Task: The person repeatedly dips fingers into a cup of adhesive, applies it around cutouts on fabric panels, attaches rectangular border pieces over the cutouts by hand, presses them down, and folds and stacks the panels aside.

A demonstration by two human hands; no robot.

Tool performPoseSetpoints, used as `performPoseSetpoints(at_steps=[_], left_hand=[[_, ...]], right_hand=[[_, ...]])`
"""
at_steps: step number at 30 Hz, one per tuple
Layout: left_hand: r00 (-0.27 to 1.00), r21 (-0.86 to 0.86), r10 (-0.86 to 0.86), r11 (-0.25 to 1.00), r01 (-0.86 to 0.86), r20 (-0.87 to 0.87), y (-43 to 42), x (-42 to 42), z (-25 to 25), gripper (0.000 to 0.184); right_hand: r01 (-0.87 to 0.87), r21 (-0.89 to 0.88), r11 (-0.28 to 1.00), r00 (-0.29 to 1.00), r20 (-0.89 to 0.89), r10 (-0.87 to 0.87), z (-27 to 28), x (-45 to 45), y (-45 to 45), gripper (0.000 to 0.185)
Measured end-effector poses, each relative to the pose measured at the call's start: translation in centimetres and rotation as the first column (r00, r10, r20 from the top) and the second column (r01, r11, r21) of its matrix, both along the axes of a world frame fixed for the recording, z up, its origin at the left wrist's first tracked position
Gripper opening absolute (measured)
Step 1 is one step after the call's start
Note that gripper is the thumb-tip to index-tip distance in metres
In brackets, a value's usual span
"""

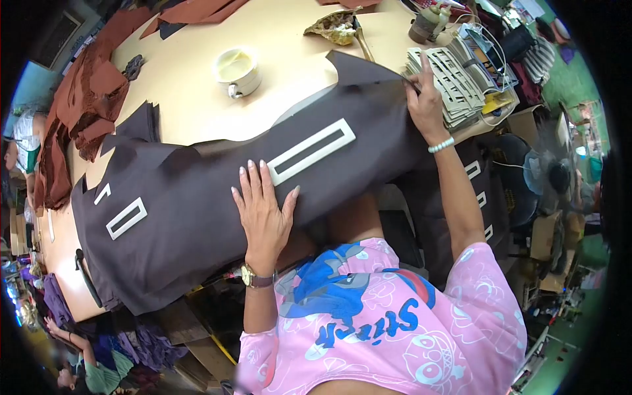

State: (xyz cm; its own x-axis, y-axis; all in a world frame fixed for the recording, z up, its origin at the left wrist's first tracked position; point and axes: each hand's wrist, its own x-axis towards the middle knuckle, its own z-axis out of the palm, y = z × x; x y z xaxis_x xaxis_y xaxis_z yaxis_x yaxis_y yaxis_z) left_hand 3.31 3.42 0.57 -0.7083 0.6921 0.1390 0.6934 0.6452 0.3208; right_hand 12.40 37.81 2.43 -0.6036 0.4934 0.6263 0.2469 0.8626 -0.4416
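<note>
A person sits at a pale surface (187,49) with a dark brown cloth (197,217) draped across its near part and over the lap. White rectangular frames lie on the cloth: a long one (313,178) near the middle, a shorter one (111,233) toward the left end, and a small angled piece (103,193) beside that. The left hand (265,209), below a wristwatch (248,275), rests flat on the cloth, thumb spread away from the fingers, fingertips by the long frame's near end; any writing on the dial is too small to read. The right hand (426,102), with a pale beaded bracelet (441,145), pinches the cloth's far right edge, index finger extended beside a stack of slotted pale pieces (454,92). The pink shirt (434,296) carries large blue lettering, upside down from this view and creased, which appears to read "Stitch". Beyond the cloth stands a white mug (247,84); reddish-brown fabric (99,89) heaps at the far left
</note>
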Motion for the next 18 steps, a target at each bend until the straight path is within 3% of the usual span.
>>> performPoseSetpoints(at_steps=[4, 8, 9, 12, 14, 18], left_hand=[[0.998, -0.026, -0.014, 1.0, 0.012, -0.065, 1.7, -0.7, -0.5, 0.067], [0.997, -0.002, 0.012, 1.0, -0.012, -0.078, 2.2, -0.4, -0.8, 0.067], [0.997, 0.002, 0.016, 1.0, -0.016, -0.075, 2.2, -0.4, -0.9, 0.067], [0.998, 0.022, 0.029, 0.999, -0.028, -0.06, 2.3, -0.2, -1.0, 0.069], [0.999, 0.053, 0.029, 0.998, -0.027, -0.04, 2.3, -0.3, -0.7, 0.07], [0.996, 0.067, -0.019, 0.997, 0.025, -0.085, 3.3, -2.3, 0.9, 0.069]], right_hand=[[0.135, 0.135, 0.982, 0.973, 0.17, -0.158, -0.2, -2.0, 1.2, 0.072], [0.177, 0.496, 0.85, 0.984, -0.092, -0.151, 0.7, -4.6, -0.4, 0.07], [0.091, 0.388, 0.917, 0.996, -0.06, -0.073, 1.0, -5.6, -1.6, 0.068], [-0.261, 0.362, 0.895, 0.965, 0.073, 0.252, 3.0, -9.7, -6.1, 0.064], [-0.315, 0.42, 0.851, 0.947, 0.194, 0.255, 3.2, -12.8, -8.7, 0.062], [-0.397, 0.317, 0.861, 0.866, 0.44, 0.237, 4.3, -17.9, -11.5, 0.069]])
